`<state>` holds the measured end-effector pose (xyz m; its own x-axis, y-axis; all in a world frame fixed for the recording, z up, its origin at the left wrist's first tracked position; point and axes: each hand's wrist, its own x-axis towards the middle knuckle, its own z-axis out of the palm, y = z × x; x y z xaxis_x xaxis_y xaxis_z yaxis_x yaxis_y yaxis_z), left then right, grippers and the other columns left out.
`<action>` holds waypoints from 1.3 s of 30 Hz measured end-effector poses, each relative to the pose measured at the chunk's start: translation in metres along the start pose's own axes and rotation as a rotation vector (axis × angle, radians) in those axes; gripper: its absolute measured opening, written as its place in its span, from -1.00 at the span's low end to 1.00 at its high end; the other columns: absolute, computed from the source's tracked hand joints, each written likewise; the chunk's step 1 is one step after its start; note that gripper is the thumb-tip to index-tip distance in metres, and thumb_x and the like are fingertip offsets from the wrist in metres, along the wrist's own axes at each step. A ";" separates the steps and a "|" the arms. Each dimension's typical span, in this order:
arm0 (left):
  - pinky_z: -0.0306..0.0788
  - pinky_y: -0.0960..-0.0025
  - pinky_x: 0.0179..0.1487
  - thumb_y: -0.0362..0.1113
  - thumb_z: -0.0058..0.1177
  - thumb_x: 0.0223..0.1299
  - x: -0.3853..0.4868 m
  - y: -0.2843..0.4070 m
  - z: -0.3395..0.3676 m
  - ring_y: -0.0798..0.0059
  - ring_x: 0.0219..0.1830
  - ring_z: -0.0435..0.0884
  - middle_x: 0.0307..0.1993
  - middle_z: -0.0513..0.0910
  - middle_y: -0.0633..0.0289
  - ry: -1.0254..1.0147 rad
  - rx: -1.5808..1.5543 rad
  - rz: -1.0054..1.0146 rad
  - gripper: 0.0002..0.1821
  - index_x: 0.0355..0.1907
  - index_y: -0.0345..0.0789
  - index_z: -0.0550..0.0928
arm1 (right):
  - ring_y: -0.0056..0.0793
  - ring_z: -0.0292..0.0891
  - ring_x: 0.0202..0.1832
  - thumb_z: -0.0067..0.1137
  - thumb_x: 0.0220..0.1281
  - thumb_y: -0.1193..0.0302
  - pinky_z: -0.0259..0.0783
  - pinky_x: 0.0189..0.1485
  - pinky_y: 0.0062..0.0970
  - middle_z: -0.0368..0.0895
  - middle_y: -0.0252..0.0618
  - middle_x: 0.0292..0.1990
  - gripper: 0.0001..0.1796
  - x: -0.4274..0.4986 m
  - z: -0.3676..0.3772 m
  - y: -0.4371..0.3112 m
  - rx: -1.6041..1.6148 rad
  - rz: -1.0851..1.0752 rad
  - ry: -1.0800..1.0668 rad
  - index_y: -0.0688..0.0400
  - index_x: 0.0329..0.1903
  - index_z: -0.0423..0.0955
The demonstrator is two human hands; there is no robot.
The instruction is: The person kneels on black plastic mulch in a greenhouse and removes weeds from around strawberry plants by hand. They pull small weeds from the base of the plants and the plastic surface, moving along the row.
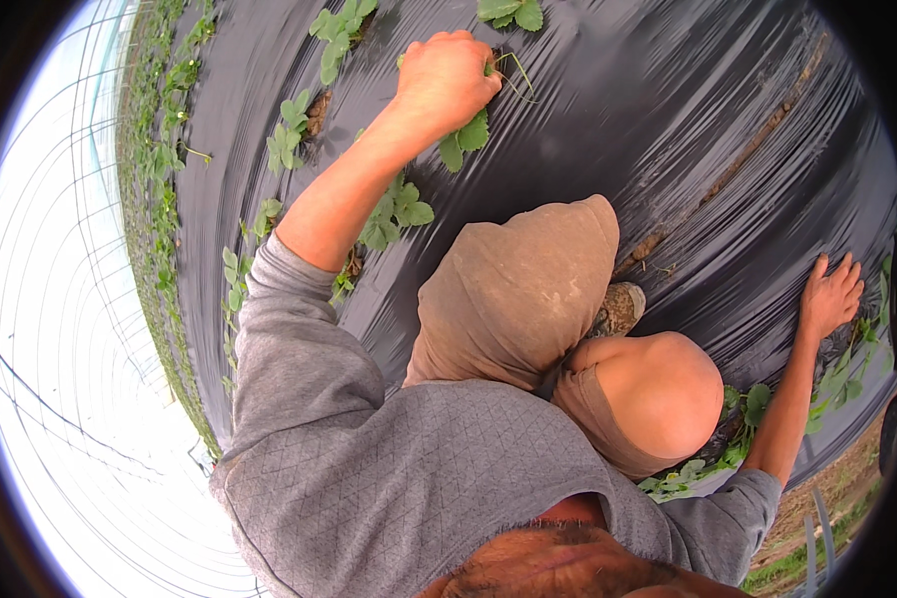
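My left hand is closed in a fist low over the black plastic mulch film. Thin green stems, like grass blades, stick out past its fingers. A strawberry plant shows its leaves just below this fist, and part of the planting hole is hidden by the hand. Far to the right, my right hand lies with fingers spread, seemingly resting on the film beside a row of strawberry plants. Nothing shows in that hand.
My bent knees and a muddy shoe occupy the furrow, where a strip of soil runs. More strawberry plants grow from holes on the left. Beyond them stand further green rows and a hooped greenhouse wall.
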<state>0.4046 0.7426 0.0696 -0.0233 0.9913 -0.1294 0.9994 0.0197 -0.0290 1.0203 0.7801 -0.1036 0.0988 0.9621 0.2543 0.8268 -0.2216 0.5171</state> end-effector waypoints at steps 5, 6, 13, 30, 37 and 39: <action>0.41 0.00 0.19 -0.11 0.22 0.20 0.005 0.009 -0.002 0.15 0.11 0.60 -0.10 0.69 0.16 -0.091 0.112 -0.045 -0.71 -0.12 -0.22 0.77 | -0.10 0.10 0.54 -0.14 0.49 -0.18 0.04 0.52 -0.01 0.23 -0.31 0.52 -0.31 0.001 -0.002 -0.001 -0.010 0.003 -0.005 -0.14 0.51 0.26; 0.41 -0.01 0.19 -0.12 0.22 0.19 0.005 0.010 0.000 0.14 0.11 0.60 -0.10 0.69 0.15 -0.094 0.136 -0.035 -0.71 -0.12 -0.22 0.77 | -0.11 0.10 0.54 -0.14 0.49 -0.18 0.04 0.52 -0.01 0.24 -0.31 0.52 -0.32 0.000 -0.003 -0.001 -0.008 0.001 -0.001 -0.14 0.51 0.26; 0.42 0.00 0.11 -0.16 0.26 0.10 0.006 0.008 0.006 0.12 0.03 0.62 -0.18 0.70 0.12 -0.018 0.167 0.056 -0.74 -0.21 -0.27 0.75 | -0.14 0.10 0.55 -0.15 0.50 -0.18 0.03 0.53 -0.02 0.23 -0.33 0.53 -0.32 0.000 -0.006 -0.004 -0.042 0.009 -0.025 -0.15 0.51 0.26; 0.44 0.02 0.10 -0.15 0.21 0.12 0.003 -0.001 0.005 0.10 0.00 0.63 -0.22 0.70 0.09 0.028 0.057 0.056 -0.73 -0.26 -0.30 0.74 | -0.13 0.05 0.57 -0.17 0.50 -0.19 -0.02 0.55 -0.03 0.20 -0.31 0.54 -0.30 0.000 -0.015 -0.006 -0.034 0.025 -0.064 -0.13 0.52 0.24; 0.44 -0.03 0.08 -0.14 0.21 0.12 0.005 0.008 0.006 0.09 0.00 0.63 -0.20 0.70 0.10 -0.003 0.141 0.041 -0.73 -0.24 -0.28 0.75 | -0.14 0.06 0.56 -0.17 0.50 -0.18 -0.01 0.55 -0.03 0.22 -0.32 0.53 -0.30 0.000 -0.016 -0.006 -0.097 0.014 -0.054 -0.14 0.52 0.25; 0.44 -0.03 0.09 -0.15 0.22 0.11 0.006 0.009 0.005 0.09 0.02 0.63 -0.19 0.70 0.10 -0.026 0.146 0.043 -0.73 -0.23 -0.29 0.75 | -0.14 0.08 0.55 -0.17 0.50 -0.18 0.01 0.54 -0.03 0.22 -0.32 0.53 -0.31 0.000 -0.016 -0.006 -0.071 0.018 -0.072 -0.14 0.52 0.25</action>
<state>0.4137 0.7477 0.0639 0.0171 0.9871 -0.1590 0.9851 -0.0438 -0.1663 1.0068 0.7790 -0.0939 0.1552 0.9662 0.2059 0.7833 -0.2474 0.5702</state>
